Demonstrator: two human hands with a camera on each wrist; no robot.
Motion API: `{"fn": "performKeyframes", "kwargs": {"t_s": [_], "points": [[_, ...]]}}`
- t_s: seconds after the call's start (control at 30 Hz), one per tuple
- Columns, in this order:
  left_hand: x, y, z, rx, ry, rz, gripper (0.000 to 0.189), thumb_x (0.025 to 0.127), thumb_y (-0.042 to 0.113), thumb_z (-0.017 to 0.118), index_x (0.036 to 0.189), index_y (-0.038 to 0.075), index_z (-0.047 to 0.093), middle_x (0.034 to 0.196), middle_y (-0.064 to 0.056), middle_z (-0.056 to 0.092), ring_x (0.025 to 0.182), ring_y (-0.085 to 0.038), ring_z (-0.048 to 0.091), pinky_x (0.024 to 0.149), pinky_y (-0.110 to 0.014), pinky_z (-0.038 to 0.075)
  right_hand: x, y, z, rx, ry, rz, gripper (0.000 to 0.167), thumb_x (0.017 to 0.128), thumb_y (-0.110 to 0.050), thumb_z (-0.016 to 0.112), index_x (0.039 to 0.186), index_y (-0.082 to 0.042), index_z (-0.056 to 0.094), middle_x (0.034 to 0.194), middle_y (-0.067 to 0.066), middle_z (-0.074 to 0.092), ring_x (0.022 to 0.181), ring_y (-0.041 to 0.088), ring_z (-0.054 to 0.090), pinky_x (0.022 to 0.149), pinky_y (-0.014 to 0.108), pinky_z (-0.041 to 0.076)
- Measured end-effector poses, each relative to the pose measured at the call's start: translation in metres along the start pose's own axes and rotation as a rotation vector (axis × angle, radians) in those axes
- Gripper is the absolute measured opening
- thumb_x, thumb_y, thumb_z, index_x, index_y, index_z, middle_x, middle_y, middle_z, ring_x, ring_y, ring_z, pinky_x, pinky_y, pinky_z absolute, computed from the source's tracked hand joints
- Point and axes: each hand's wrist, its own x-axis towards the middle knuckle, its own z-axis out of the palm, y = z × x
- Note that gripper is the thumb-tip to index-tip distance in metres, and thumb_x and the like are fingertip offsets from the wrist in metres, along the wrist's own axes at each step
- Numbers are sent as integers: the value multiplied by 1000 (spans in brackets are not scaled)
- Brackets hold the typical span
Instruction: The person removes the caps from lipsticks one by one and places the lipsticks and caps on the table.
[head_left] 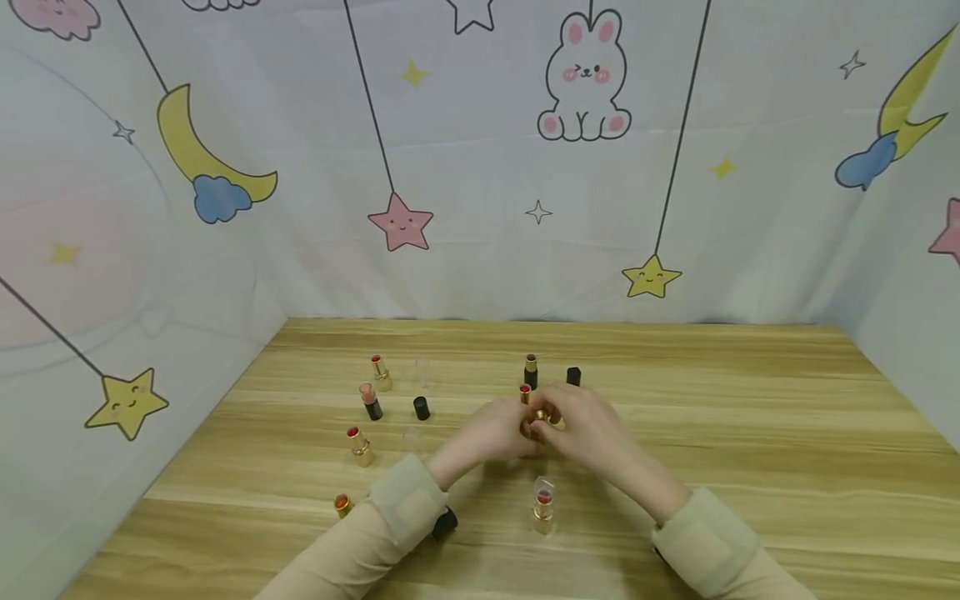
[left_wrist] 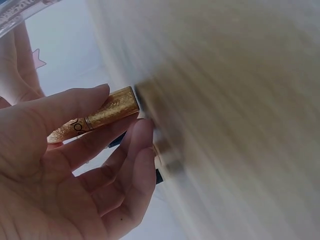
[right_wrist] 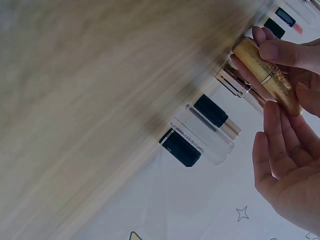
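A glittery gold lipstick tube (left_wrist: 112, 107), its cap on, stands upright at the table's middle. My left hand (head_left: 498, 429) pinches its lower part between thumb and fingers. From the other side my right hand (head_left: 592, 421) holds its top end with thumb and fingertips, as the right wrist view shows. Just behind the hands are an uncapped red lipstick (head_left: 525, 392) and a black-based lipstick (head_left: 531, 371). A black cap (head_left: 573, 377) stands to their right. Nearer me is a gold lipstick (head_left: 543, 515) with a clear cap (head_left: 544, 483) behind it.
To the left stand several uncapped lipsticks, including a pink one (head_left: 371, 402) and a red one (head_left: 360, 447). A small black cap (head_left: 422, 407) and faint clear caps are beside them. Another black cap (head_left: 445, 523) is partly hidden by my left sleeve. A printed curtain (head_left: 480, 283) backs the wooden table.
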Motion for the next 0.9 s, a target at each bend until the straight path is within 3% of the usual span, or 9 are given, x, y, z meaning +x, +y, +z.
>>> {"fn": "performKeyframes", "kwargs": {"t_s": [0.17, 0.33, 0.6, 0.9], "points": [[-2, 2, -2, 5, -13, 11, 16, 81, 22, 76, 89, 11, 68, 76, 1, 63, 65, -9, 50, 60, -21, 40, -2, 1, -2, 34, -9, 45, 14, 83, -15, 74, 95, -15, 67, 90, -5, 67, 78, 8, 59, 70, 24, 48], [-3, 3, -3, 6, -21, 7, 18, 82, 23, 75, 93, 10, 69, 79, 0, 65, 67, -9, 52, 62, -22, 41, -5, 2, -4, 28, 4, 38, 17, 84, -15, 73, 100, -13, 68, 93, -3, 67, 79, 8, 60, 70, 24, 49], [-8, 2, -8, -34, -14, -13, 14, 82, 22, 75, 82, 12, 66, 76, 1, 61, 67, -11, 49, 62, -24, 38, -11, 6, -6, 46, 31, 9, 14, 85, -14, 72, 98, -9, 69, 90, -3, 66, 79, 8, 60, 70, 24, 50], [-14, -2, -16, -75, 0, 46, 10, 83, 20, 74, 84, 13, 67, 83, 1, 68, 76, -11, 56, 69, -27, 44, -21, 6, -11, 29, 44, -4, 18, 85, -17, 71, 102, -9, 71, 84, -4, 63, 77, 7, 58, 70, 25, 50]]}}
